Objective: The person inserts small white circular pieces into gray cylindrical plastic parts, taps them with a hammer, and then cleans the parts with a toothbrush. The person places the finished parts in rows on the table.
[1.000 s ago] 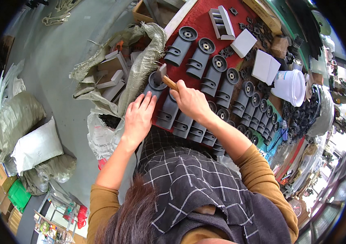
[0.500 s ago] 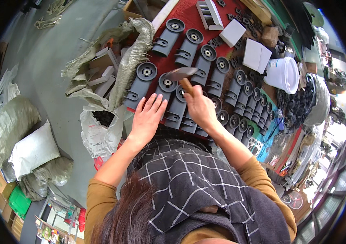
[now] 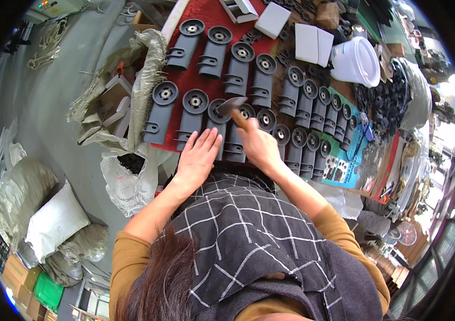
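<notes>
Rows of dark grey plastic housings, each with a round hub at one end, lie on the red-covered table; one such housing is in the near row. My left hand lies flat with its fingers stretched out over the lower bodies of two near-row housings. In my right hand is a hammer, gripped by its wooden handle. Its metal head is over the right edge of the third near-row hub; whether it touches I cannot tell. My right fist partly covers the housings beside it.
A woven sack with cartons stands left of the table, above a white plastic bag. White boxes and a white bucket sit at the far right of the housings. Stuffed sacks lie on the floor at left.
The view has shifted, so the table appears further left and higher. Relative to the housings, both hands have moved right; the hammer head has come down from above, over the third near-row hub.
</notes>
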Motion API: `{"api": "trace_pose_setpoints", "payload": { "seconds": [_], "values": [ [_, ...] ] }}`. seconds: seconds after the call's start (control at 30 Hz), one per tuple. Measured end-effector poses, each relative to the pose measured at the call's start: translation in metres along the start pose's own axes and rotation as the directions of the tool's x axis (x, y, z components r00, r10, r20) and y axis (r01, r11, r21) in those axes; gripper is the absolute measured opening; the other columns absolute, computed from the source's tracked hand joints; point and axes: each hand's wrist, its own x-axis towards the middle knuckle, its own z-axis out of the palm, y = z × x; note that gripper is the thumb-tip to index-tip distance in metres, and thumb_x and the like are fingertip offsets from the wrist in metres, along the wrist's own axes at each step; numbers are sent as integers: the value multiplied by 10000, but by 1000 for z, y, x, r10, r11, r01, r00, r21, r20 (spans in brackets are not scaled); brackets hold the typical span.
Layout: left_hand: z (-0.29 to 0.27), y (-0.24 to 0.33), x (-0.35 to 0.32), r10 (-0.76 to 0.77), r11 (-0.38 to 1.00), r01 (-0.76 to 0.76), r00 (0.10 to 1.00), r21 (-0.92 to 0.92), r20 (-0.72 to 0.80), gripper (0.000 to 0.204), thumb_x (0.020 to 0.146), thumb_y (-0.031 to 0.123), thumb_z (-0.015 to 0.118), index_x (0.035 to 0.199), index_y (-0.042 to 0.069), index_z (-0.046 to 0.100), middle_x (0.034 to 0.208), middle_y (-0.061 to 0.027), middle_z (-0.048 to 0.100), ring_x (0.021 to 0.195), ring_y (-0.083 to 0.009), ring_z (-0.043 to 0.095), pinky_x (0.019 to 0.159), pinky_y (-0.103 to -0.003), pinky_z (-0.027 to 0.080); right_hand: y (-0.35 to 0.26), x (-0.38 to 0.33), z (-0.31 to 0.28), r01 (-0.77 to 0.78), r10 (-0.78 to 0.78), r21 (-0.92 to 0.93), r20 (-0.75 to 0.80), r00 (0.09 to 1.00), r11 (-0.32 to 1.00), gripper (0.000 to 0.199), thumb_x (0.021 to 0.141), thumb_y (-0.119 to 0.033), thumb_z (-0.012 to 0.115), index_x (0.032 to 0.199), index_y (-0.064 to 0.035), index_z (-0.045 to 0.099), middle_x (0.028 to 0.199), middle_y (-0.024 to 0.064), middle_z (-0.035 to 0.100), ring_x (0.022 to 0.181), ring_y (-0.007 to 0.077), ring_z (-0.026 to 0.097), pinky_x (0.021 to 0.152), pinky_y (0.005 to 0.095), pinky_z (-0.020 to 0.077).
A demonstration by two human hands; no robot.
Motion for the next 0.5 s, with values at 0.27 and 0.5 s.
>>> {"api": "trace_pose_setpoints", "payload": {
  "seconds": [0.27, 0.5],
  "values": [
    [0, 0, 2, 3, 1000, -3, 999, -4, 47, 696, 735, 119, 683, 1385, 86, 435, 1437, -107, 438, 1332, -242, 413, 1129, -423, 275, -1, -9, -13, 103, -71, 179, -174, 982, 979, 266, 970, -285, 516, 978, -40, 413, 710, 251, 620, 689, 462, 611, 569, 538, 458],
    [-8, -24, -8, -65, 976, 81, 994, 202, -82, 666, 764, 19, 577, 1400, -7, 379, 1446, -184, 411, 1342, -286, 409, 1136, -438, 275, -38, 32, 14, 187, -183, 92, -49, 982, 978, 316, 967, -315, 513, 975, -11, 427, 709, 226, 644, 672, 423, 641, 581, 516, 491]
  ]
}}
